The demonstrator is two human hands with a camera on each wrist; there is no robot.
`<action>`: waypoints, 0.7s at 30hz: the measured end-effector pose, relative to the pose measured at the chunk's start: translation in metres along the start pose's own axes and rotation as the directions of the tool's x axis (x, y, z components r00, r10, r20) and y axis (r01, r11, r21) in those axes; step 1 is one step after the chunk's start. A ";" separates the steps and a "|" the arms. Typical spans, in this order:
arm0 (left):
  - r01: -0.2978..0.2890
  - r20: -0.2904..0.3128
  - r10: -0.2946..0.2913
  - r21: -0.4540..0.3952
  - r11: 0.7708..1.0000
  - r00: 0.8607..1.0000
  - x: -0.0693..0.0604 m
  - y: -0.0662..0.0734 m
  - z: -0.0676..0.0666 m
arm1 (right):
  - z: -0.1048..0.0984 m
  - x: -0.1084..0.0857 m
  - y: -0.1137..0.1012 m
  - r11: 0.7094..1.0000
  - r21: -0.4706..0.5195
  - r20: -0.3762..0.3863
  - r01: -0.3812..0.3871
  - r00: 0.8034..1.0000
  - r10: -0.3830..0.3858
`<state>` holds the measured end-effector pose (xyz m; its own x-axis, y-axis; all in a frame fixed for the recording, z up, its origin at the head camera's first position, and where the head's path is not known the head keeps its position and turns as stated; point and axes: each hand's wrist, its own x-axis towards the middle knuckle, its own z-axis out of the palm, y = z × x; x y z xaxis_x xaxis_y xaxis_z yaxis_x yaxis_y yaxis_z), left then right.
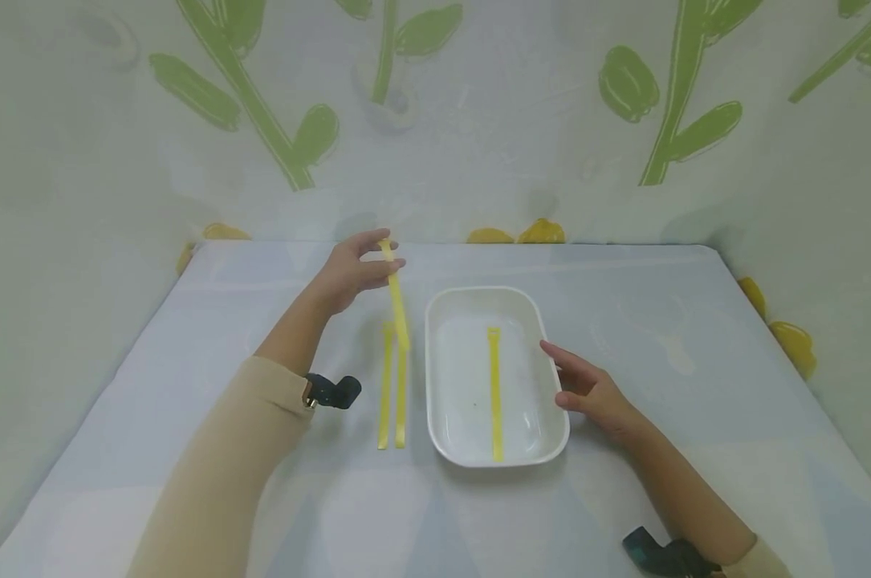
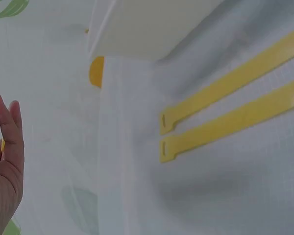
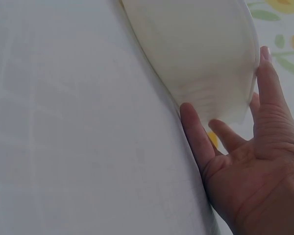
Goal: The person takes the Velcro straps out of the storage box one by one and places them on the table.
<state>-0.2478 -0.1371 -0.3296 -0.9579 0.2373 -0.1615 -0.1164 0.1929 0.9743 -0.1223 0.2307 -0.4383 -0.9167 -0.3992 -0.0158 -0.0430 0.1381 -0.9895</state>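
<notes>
In the head view my left hand (image 1: 350,274) pinches a yellow strap (image 1: 397,309) near its top; the strap hangs down over two others. Those two yellow straps (image 1: 385,393) (image 1: 401,401) lie side by side on the table, left of a white tray (image 1: 457,385). Inside the tray lies one more yellow strap (image 1: 495,393), lengthwise. The left wrist view shows the slotted ends of the two table straps (image 2: 235,81) (image 2: 240,115), with my left hand (image 2: 9,152) at its left edge. My right hand (image 3: 269,152) touches the tray's side (image 3: 201,49), fingers spread and thumb at the rim.
A pale patterned cloth (image 1: 666,449) covers the table. Behind it stands a light backdrop (image 1: 500,144) with green stems and leaves, and yellow shapes (image 1: 542,232) along the table's back edge. Dark wrist cameras (image 1: 334,392) (image 1: 669,555) are worn on both arms.
</notes>
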 end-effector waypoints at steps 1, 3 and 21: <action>-0.003 -0.004 0.003 0.000 1.000 1.000 -0.001 -0.001 -0.002 | 0.000 0.000 0.000 1.000 -0.008 -0.005 -0.005 1.000 0.005; -0.008 -0.006 0.008 -0.003 1.000 1.000 -0.002 -0.002 -0.006 | -0.002 -0.001 -0.001 1.000 -0.020 -0.016 -0.013 1.000 0.013; 0.031 0.018 -0.033 0.071 0.997 0.999 -0.035 -0.044 -0.036 | 0.000 -0.002 -0.001 1.000 -0.006 -0.001 0.013 1.000 -0.013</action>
<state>-0.2188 -0.1879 -0.3614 -0.9488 0.2478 -0.1959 -0.1274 0.2675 0.9551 -0.1207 0.2317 -0.4375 -0.9164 -0.4003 -0.0025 -0.0576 0.1379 -0.9888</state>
